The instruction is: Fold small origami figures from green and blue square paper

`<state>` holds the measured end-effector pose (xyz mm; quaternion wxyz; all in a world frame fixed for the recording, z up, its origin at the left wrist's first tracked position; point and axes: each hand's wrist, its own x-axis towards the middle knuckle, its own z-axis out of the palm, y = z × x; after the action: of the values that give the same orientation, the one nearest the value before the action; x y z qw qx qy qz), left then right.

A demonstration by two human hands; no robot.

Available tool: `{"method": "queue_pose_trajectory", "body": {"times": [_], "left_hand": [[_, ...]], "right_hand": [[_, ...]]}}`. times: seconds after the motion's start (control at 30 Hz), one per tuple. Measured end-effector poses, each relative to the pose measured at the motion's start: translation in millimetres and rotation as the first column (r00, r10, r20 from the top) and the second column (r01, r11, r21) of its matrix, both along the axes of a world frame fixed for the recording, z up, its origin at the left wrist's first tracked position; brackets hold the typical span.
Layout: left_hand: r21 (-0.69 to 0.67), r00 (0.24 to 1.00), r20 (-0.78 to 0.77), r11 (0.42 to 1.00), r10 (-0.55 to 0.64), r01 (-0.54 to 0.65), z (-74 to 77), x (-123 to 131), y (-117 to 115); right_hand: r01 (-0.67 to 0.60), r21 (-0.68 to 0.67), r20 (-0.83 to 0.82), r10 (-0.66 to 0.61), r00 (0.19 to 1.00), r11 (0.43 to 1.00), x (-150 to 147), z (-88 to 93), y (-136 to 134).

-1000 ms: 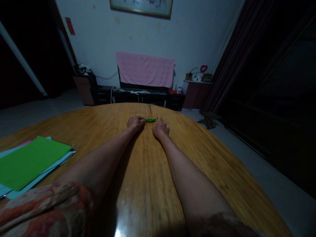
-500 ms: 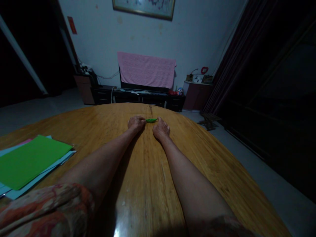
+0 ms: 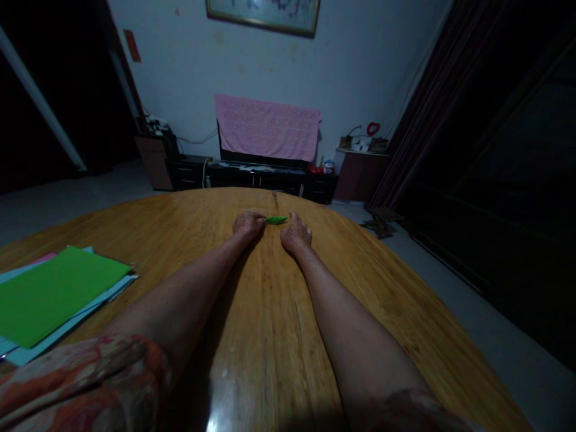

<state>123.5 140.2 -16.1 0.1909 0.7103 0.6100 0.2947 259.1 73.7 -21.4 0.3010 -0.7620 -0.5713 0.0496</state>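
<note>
A small folded piece of green paper (image 3: 276, 220), pointed at its right end, is over the far half of the wooden table (image 3: 261, 288). My left hand (image 3: 249, 223) pinches its left end between thumb and fingers. Just beyond the pointed right end is my right hand (image 3: 297, 233), its forefinger raised and a narrow gap showing between fingertip and paper. The other fingers of that hand are loosely bent and seem to hold nothing. Both forearms stretch far forward across the tabletop.
On the table's left lies a stack of coloured sheets, a green sheet (image 3: 63, 294) on top with blue ones under it. Past the far table edge stand a low black cabinet (image 3: 265, 177) and a screen draped with a pink cloth (image 3: 267, 127). A dark wooden stool (image 3: 381, 219) is on the floor.
My right hand has moved slightly right, away from the paper's pointed end, opening a small gap. My left hand keeps its pinch in nearly the same place.
</note>
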Motion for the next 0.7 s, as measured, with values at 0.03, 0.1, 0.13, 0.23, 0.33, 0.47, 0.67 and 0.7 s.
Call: {"method": "queue_pose_trajectory", "body": {"times": [0.03,0.1,0.13,0.23,0.33,0.47,0.67,0.7], "left_hand": [[0.002,1.0,0.004,1.0,-0.005,0.005,-0.2,-0.1,0.0],[0.01,1.0,0.011,1.0,-0.01,0.01,-0.6,-0.2,-0.3],[0.015,1.0,0.012,1.0,-0.009,0.009,-0.8,-0.3,-0.6],[0.031,1.0,0.005,1.0,-0.003,0.003,-0.9,-0.3,-1.5],[0.04,1.0,-0.002,0.999,-0.012,0.012,-0.3,-0.3,-1.5],[0.028,1.0,-0.002,1.0,0.009,-0.009,0.8,0.2,-0.3],[0.03,1.0,-0.006,1.0,0.006,-0.005,-0.7,0.3,2.1],[0.031,1.0,-0.002,0.999,0.008,-0.008,-1.0,0.3,2.2]], "right_hand": [[-0.005,-0.002,0.006,0.005,1.0,1.0,1.3,0.1,0.8],[-0.012,-0.007,0.018,0.012,1.0,1.0,3.3,-0.1,2.2],[-0.016,-0.008,0.022,0.016,1.0,1.0,3.9,-0.3,2.6],[-0.025,-0.008,0.028,0.025,0.999,1.0,4.2,-0.7,2.6],[-0.023,-0.01,0.029,0.023,0.999,1.0,3.5,0.1,1.0],[-0.037,-0.014,0.026,0.038,0.999,0.999,2.5,2.4,-1.4],[-0.038,-0.023,0.051,0.039,0.998,0.999,3.1,1.4,0.0],[-0.04,-0.027,0.054,0.041,0.998,0.999,3.2,1.1,0.4]]}}
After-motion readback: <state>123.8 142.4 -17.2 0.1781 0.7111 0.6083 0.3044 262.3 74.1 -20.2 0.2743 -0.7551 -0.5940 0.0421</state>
